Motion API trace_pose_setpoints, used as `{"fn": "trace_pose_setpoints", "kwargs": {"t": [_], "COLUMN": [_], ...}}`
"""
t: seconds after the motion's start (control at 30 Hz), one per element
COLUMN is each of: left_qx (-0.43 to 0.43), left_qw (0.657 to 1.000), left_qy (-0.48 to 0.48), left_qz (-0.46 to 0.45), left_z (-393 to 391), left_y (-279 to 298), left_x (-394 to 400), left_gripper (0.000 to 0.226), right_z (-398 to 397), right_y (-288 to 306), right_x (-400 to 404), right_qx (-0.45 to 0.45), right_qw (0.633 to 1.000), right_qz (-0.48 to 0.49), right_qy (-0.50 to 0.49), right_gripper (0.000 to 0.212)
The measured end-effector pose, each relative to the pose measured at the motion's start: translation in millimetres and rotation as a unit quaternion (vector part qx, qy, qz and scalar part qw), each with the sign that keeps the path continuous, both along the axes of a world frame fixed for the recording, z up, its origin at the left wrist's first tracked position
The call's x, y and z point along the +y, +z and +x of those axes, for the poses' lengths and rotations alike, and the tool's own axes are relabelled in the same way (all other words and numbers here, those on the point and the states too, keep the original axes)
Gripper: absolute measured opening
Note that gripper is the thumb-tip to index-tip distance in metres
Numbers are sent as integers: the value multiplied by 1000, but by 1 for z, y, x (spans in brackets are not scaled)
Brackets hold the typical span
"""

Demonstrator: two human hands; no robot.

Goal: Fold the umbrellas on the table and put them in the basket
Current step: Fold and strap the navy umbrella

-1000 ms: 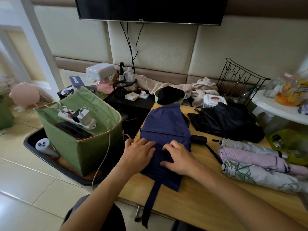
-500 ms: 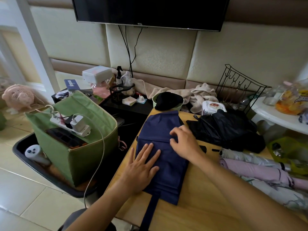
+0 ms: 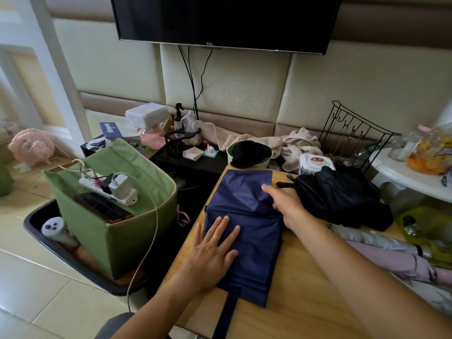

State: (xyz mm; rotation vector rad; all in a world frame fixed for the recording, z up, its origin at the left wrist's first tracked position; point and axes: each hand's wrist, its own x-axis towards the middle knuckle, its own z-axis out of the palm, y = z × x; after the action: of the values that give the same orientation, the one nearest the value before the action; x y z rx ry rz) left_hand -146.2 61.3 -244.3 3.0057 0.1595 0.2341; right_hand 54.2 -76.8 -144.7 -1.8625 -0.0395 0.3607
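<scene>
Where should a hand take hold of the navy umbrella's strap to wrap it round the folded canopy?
Probably at the strap just below the navy umbrella, coming from the near table edge: it hangs free there, a narrow flat band easy to pinch. The left hand lies flat on the canopy above it; the right hand reaches farther up.

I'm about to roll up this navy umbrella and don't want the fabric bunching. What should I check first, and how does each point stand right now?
1. Left hand pressing the navy umbrella flat: ok.
2. Right hand on the canopy's far part: ok.
3. Canopy smooth: not ok, creases near the far end.
4. Strap free, hanging over the table edge: ok.
5. Room in the green basket: not ok, a power strip lies across it.
</scene>
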Motion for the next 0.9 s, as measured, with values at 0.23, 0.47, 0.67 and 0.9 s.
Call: {"fn": "trace_pose_setpoints", "kwargs": {"t": [0.23,0.47,0.67,0.9], "left_qx": [17,-86,-222,-165], "left_qw": [999,976,859,871], "left_qy": [3,11,93,67], "left_qz": [-27,-199,-452,-458], "left_z": [-3,-7,-11,-9], "left_y": [6,21,31,32], "left_x": [-1,7,8,5], "left_gripper": [66,50,29,44], "right_z": [-23,-62,-87,-101], "right_y": [15,10,-11,-29], "right_x": [-17,-58,-82,-96], "right_qx": [-69,-126,-273,-287], "right_qw": [984,913,838,811], "right_qz": [49,-68,-271,-286], "right_qy": [157,381,387,421], "right_gripper": [41,12,29,28]}}
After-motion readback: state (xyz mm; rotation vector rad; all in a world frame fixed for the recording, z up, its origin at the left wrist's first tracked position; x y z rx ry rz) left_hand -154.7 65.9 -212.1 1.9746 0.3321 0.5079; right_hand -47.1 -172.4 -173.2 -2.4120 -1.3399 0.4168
